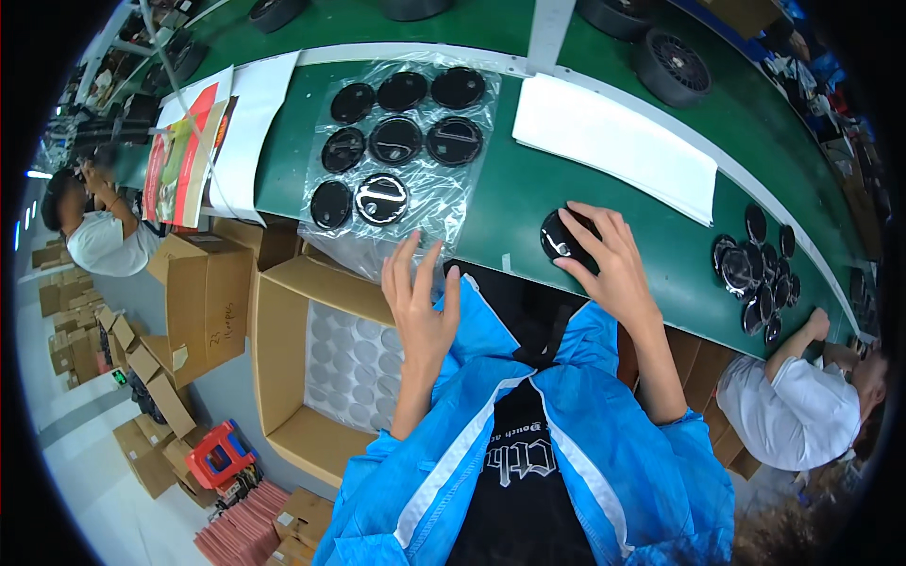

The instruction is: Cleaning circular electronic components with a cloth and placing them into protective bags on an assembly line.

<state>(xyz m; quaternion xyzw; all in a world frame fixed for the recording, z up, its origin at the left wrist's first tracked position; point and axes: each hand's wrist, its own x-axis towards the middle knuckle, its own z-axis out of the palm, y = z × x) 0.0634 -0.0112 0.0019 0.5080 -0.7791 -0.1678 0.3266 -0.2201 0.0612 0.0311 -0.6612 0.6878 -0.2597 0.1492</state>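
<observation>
- Your right hand (609, 255) rests on a single black round cap (563, 236) at the near edge of the green table (510, 203); the grip is spread over it, fingertips on top, and you have not lifted it.
- Your left hand (420, 302) is open, fingers wide, holding nothing, just at the near edge of the clear plastic sheet (401, 141).
- On that sheet eight more caps (394, 140) lie in rows, apart from each other; they look still to be handled.
- To your right a heap of caps (755, 269) lies near a co-worker's hand (816, 324); whether these are finished I cannot tell.
- Below your left hand an open box (283, 311) holds a tray (354, 363) of round pockets; all those in view look unfilled, so by my judgement most of the work is left.
- White sheets (613, 141) lie beyond the single cap.
</observation>
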